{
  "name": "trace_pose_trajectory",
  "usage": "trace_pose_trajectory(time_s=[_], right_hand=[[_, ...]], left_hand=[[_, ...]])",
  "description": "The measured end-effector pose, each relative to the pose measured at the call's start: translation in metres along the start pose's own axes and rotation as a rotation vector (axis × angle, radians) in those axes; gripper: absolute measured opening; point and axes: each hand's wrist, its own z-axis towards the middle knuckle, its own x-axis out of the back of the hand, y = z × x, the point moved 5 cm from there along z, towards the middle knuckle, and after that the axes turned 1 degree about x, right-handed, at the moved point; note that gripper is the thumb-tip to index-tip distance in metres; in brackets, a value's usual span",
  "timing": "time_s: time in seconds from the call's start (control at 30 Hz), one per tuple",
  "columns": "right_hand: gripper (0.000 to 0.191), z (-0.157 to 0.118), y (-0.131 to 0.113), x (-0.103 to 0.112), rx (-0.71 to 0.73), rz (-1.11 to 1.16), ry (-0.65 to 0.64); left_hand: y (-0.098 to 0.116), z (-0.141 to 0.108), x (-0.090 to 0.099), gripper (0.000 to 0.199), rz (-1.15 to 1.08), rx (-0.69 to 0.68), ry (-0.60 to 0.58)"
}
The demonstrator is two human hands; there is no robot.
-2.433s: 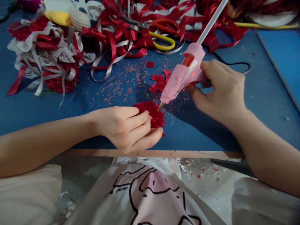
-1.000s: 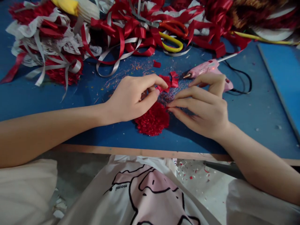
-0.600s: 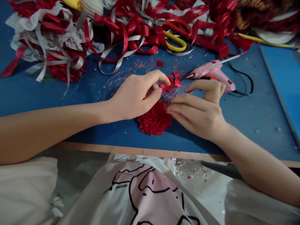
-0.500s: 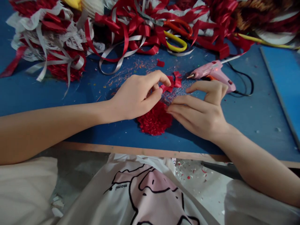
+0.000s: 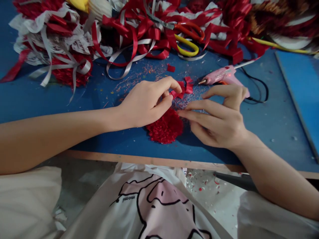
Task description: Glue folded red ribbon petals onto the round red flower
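A fluffy red pompom (image 5: pixel 165 127) lies on the blue table near its front edge. My left hand (image 5: pixel 147 101) is above its upper left side, fingers curled in and thumb bent toward them; whatever they hold is hidden. My right hand (image 5: pixel 216 116) is at the pompom's right side with fingers apart, one fingertip at or very near its edge. Just beyond my left fingertips are short cut pieces of red ribbon (image 5: pixel 188 87). A pink glue gun (image 5: pixel 219 75) lies behind my right hand, its nozzle pointing left.
Along the back lies a tangle of red ribbon (image 5: pixel 156 33) and grey ribbon, with orange-and-yellow-handled scissors (image 5: pixel 188 46) in it. White lace and red tufts (image 5: pixel 71 71) are heaped at left. A black cord (image 5: pixel 267 89) loops at right, near a blue board (image 5: pixel 301 83).
My right hand has shifted slightly right and its fingers have spread apart. My left hand and the pompom have hardly moved.
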Motion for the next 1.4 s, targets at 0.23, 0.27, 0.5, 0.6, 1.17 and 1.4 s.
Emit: trace_pose_trajectory(time_s=[0.23, 0.27, 0.5, 0.6, 1.17, 1.4], right_hand=[[0.029, 0.000, -0.001, -0.002, 0.063, 0.057, 0.041], [0.028, 0.000, -0.001, -0.004, 0.058, 0.048, 0.020], [0.026, -0.001, -0.002, -0.007, 0.023, 0.022, -0.063], [0.029, -0.003, 0.000, -0.008, -0.006, 0.031, -0.049], [0.012, -0.004, 0.018, 0.016, -0.315, 0.057, 0.340], [0.013, -0.007, 0.030, 0.010, -0.508, 0.290, 0.264]], left_hand=[[0.001, 0.000, 0.000, 0.034, 0.003, -0.010, 0.007], [0.001, 0.000, 0.000, 0.034, 0.004, -0.013, 0.010], [0.000, 0.000, 0.000, 0.034, 0.010, -0.009, -0.004], [-0.001, 0.000, -0.001, 0.034, 0.025, -0.019, 0.001], [0.020, -0.022, -0.013, 0.062, 0.293, -0.153, -0.147], [0.005, -0.013, 0.002, 0.048, -0.148, -0.162, 0.135]])
